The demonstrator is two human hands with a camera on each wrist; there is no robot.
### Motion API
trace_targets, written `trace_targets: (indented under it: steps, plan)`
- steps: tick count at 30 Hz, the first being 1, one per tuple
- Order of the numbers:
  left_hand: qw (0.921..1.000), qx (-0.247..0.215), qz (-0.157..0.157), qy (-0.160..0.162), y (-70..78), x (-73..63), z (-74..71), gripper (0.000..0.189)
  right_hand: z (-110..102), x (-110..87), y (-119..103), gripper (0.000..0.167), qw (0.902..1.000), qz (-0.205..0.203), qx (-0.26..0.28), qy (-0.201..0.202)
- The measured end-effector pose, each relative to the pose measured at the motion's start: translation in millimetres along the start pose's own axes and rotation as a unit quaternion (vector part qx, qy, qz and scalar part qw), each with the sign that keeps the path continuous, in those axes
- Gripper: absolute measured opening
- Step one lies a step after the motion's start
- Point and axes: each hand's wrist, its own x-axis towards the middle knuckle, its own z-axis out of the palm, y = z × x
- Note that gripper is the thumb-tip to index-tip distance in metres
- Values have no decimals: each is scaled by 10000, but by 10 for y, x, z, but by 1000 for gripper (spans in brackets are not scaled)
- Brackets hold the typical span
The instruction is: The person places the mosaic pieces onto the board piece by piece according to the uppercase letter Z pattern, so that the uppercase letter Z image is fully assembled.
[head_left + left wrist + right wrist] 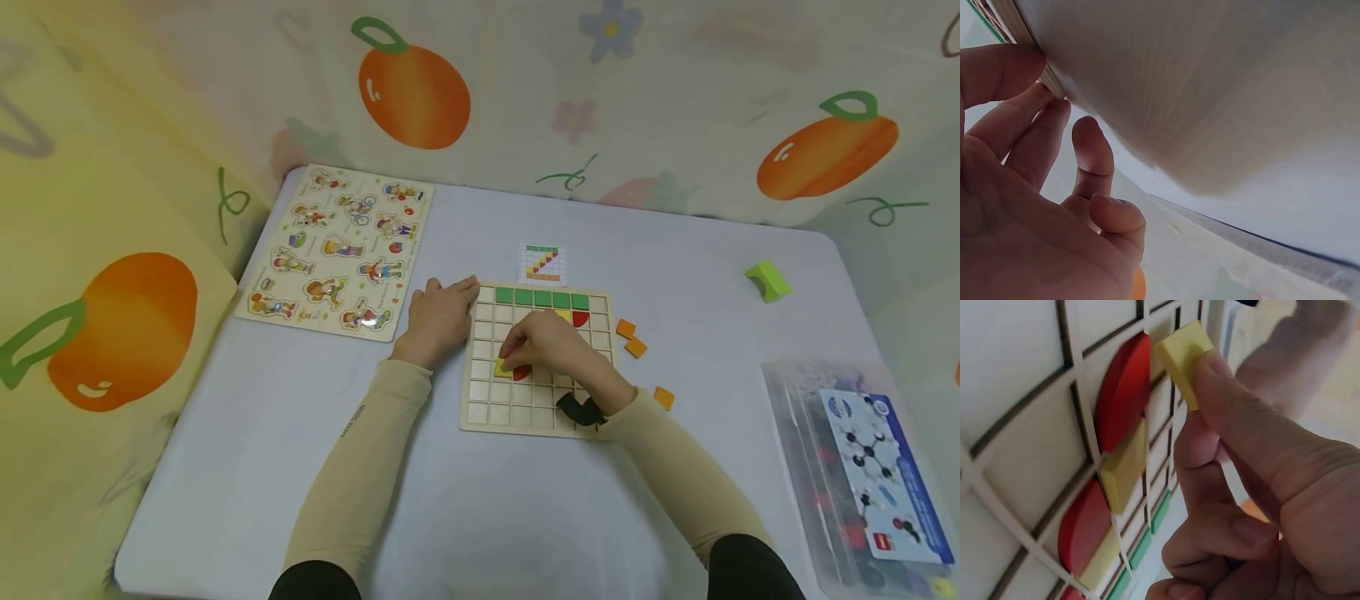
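Observation:
My right hand [551, 343] pinches a small yellow square tile [1184, 359] between thumb and finger. The tile is tilted close over the wooden grid board [480, 412], beside a red rounded tile [1124, 394]. On the board, yellow and red tiles run diagonally, partly hidden by the right hand; a row of green tiles [542, 298] lines the top. My left hand [438, 321] is at the board's upper left corner, its thumb and fingertips touching the edge. Two of its fingers stay off the board in the left wrist view.
A pattern card [543, 265] lies behind the board. Loose orange tiles [663, 398] and a green arched block [767, 282] are to the right. A black curved piece [579, 409] is by the right wrist. A picture puzzle [337, 250] lies left; a clear plastic box [795, 467] stands right.

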Motion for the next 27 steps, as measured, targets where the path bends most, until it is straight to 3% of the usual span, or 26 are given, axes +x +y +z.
trace_targets:
  steps: [4,18,23,27]
  plan:
    - [10000,26,13,14,5,11,10,52,53,54,-10,11,9996,169,-224,-57]
    - [10000,66,-31,-26,12,-14,-3,52,132,9,-36,12,9967,-2,-801,144]
    - [9999,107,-33,-8,19,-17,0,51,97,-69,60,13,9973,-209,-579,399]
    - [9999,128,-38,17,25,-12,8,51,10,-154,164,13,9973,-107,-277,668]
